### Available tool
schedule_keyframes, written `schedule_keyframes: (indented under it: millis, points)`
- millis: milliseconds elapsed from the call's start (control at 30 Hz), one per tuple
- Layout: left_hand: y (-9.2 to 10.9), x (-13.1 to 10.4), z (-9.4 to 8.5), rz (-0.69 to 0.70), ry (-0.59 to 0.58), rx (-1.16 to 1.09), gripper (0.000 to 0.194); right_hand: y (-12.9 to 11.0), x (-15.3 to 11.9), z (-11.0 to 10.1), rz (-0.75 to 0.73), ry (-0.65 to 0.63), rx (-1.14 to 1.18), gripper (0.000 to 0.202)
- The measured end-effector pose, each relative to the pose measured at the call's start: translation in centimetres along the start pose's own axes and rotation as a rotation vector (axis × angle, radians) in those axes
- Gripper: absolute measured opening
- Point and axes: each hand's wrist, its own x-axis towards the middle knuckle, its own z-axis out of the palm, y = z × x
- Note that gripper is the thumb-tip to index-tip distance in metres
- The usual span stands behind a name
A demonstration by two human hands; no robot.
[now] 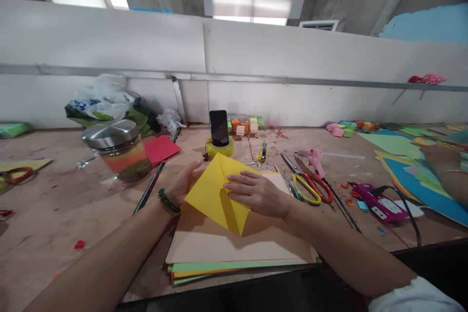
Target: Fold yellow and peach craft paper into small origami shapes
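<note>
A yellow sheet of paper (pixel 210 188), folded with creases, is tilted above a stack of coloured paper (pixel 204 246) on the table. My left hand (pixel 185 183), with a dark green bead bracelet at the wrist, holds the sheet at its left side; part of its fingers are hidden behind the paper. Across the front of the sheet lies my right hand (pixel 259 192), its fingers stretched out over the crease and its thumb out of sight. The top sheet of the stack is pale peach, with green, yellow and orange edges below.
Scissors (pixel 309 183), a pink glue gun (pixel 316 163) and a purple device (pixel 380 203) lie to the right. A glass jar (pixel 122 151) stands left. Behind the paper are a phone (pixel 219 128) and a box cutter (pixel 263 151). Another person's hand (pixel 444 161) is far right.
</note>
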Motion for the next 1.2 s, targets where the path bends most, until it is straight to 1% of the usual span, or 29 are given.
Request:
schedule_keyframes:
  millis: [100, 133, 300, 400, 500, 567, 633, 767, 800, 867, 933, 1033, 1133, 1200]
  points:
    - [-0.1, 0.1, 0.0, -0.112, 0.051, 0.016, 0.034, -0.3, 0.1, 0.1, -0.011, -0.025, -0.015, 0.032]
    - [-0.2, 0.2, 0.0, -0.126, 0.063, 0.032, 0.034, -0.3, 0.1, 0.1, -0.012, -0.036, -0.014, 0.031]
    - [-0.4, 0.6, 0.1, -0.110, 0.091, 0.089, 0.046, -0.4, 0.1, 0.3, 0.024, -0.139, 0.008, 0.028]
    - [-0.5, 0.6, -0.1, -0.118, 0.113, 0.115, 0.045, -0.3, 0.1, 0.2, 0.049, -0.180, 0.072, 0.026]
    - [-0.8, 0.8, -0.5, -0.114, 0.135, 0.142, 0.039, -0.1, 0.0, 0.2, 0.086, -0.160, 0.191, 0.026]
    - [-1.0, 0.9, -0.6, -0.110, 0.132, 0.162, 0.034, 0.0, -0.1, 0.4, 0.169, -0.120, 0.279, 0.027]
    - [-1.3, 0.9, -0.4, -0.093, 0.108, 0.178, 0.032, 0.1, -0.3, 0.8, 0.314, -0.082, 0.359, 0.028]
    - [-1.7, 0.8, 0.9, -0.033, 0.030, 0.183, 0.035, 0.5, -0.6, 1.8, 0.672, -0.045, 0.470, 0.043]
    - [-1.8, 0.7, 1.3, -0.021, 0.007, 0.183, 0.035, 0.6, -0.6, 2.0, 0.749, -0.040, 0.504, 0.045]
    - [-1.9, 0.6, 2.0, -0.003, -0.025, 0.191, 0.033, 0.7, -0.6, 2.1, 0.855, -0.038, 0.587, 0.046]
    - [-1.9, 0.4, 2.5, 0.015, -0.023, 0.193, 0.032, 0.6, -0.5, 2.1, 0.897, -0.047, 0.650, 0.043]
    - [-1.8, 0.2, 2.8, 0.080, 0.004, 0.198, 0.039, 0.4, -0.4, 1.8, 0.900, -0.071, 0.650, 0.041]
    - [-1.8, 0.1, 2.9, 0.166, 0.005, 0.392, 0.044, 0.3, -0.3, 1.8, 0.901, -0.081, 0.591, 0.044]
    - [-2.0, 0.2, 2.9, 0.180, 0.016, 0.546, 0.047, 0.3, -0.3, 1.8, 0.896, -0.080, 0.564, 0.046]
